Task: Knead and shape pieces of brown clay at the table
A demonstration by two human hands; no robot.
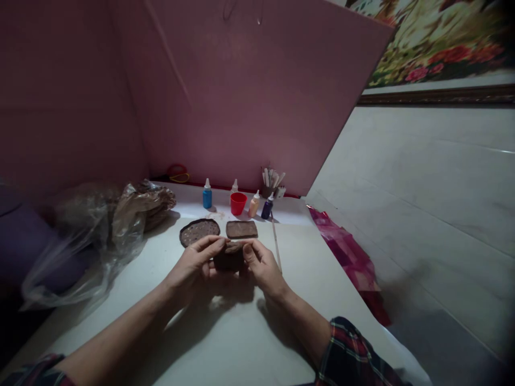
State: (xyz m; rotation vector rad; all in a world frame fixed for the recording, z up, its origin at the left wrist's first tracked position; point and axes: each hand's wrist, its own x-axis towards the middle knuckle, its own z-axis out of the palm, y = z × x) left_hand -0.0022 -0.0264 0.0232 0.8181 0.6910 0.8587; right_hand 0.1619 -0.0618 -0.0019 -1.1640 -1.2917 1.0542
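Brown clay lump [229,258] sits on the white counter [241,332], held between both hands. The left hand [193,265] and the right hand [263,268] each have a grip closed on it, fingers pressing its top. Just behind lie a round dotted clay piece [199,231] and a flat one [241,229] (both brown). A red cup [238,203] stands farther back.

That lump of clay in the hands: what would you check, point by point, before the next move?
1. Both hands on the clay lump: ok; left hand and right hand hold it between them.
2. Lump above the table: ok.
3. Round clay slab and rectangular slab apart from the lump: ok.
4. Red cup upright: ok.
5. Bottle caps on, as on the blue bottle: ok.
6. Clay softness: cannot tell.
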